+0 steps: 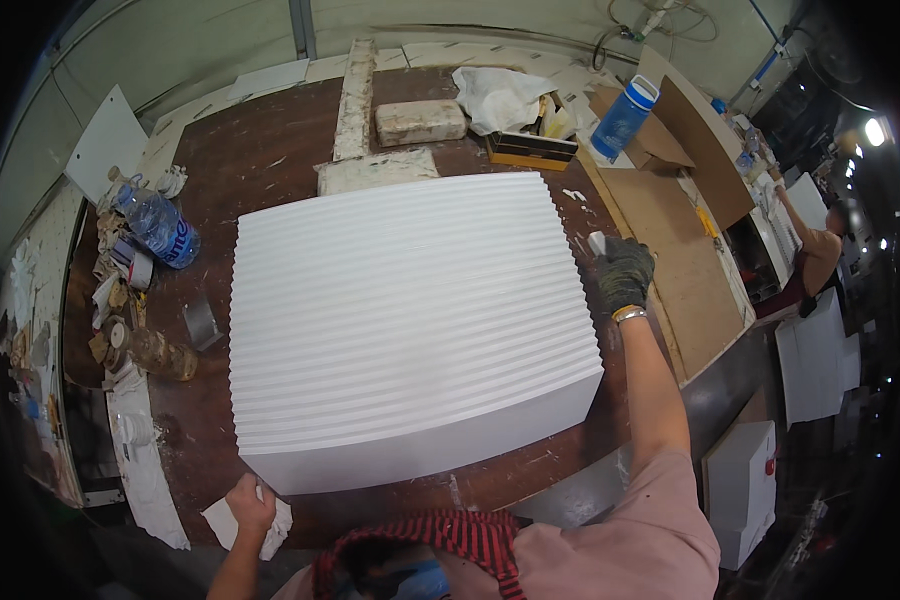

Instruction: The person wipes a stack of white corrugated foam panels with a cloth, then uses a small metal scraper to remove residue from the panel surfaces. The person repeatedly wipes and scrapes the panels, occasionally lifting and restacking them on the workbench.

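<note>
A large white panel (pixel 410 320) with a ridged, corrugated top lies across the brown table in front of me. Beyond its right edge, my gloved right hand (pixel 625 272) is closed around a small white piece (pixel 597 243) that pokes out past the fingers. The glove is dark grey-green. At the panel's near left corner, my bare left hand (pixel 251 506) is closed on a crumpled white cloth (pixel 277 532), which spreads out on both sides of the wrist. Its fingertips are partly hidden.
A plastic bottle (pixel 160 225) and a jar (pixel 160 352) stand among clutter on the left. Behind the panel are a stained block (pixel 420 122), a white bag (pixel 500 98) and a black-and-yellow box (pixel 532 149). A blue bottle (pixel 625 120) stands by cardboard (pixel 705 150). Another person (pixel 818 255) works far right.
</note>
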Motion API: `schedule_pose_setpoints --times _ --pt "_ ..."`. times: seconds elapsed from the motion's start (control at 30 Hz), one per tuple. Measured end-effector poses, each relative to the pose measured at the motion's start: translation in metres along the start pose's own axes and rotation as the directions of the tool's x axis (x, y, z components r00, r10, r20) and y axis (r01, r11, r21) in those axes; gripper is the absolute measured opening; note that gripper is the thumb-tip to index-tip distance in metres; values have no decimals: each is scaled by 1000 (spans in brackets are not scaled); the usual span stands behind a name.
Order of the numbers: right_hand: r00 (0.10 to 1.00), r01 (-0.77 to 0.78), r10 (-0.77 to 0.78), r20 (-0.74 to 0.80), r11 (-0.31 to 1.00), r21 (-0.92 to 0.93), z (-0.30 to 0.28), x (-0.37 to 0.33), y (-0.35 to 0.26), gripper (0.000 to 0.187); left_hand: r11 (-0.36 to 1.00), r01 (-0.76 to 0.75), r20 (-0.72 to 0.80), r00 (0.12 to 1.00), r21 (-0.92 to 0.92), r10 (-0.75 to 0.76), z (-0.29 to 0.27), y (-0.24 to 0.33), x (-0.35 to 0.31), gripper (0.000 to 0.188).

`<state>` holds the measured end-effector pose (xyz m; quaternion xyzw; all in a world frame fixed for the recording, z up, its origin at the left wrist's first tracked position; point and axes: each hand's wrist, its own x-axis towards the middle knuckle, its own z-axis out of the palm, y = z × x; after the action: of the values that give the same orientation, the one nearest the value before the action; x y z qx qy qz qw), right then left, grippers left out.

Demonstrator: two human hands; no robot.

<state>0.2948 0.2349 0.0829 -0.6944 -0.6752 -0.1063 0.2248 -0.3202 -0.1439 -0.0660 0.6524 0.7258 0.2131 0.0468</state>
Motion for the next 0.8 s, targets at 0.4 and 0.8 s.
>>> schedule_pose_setpoints --times 0.4,0.8 --pt "998 58 -50 -33 954 296 40 8 -26 17 997 18 -25 999 -69 -20 -1 3 2 12" --pt "800 568 -599 -7 755 328 31 -16 -162 16 996 -15 -42 999 -84 11 -6 7 4 12"
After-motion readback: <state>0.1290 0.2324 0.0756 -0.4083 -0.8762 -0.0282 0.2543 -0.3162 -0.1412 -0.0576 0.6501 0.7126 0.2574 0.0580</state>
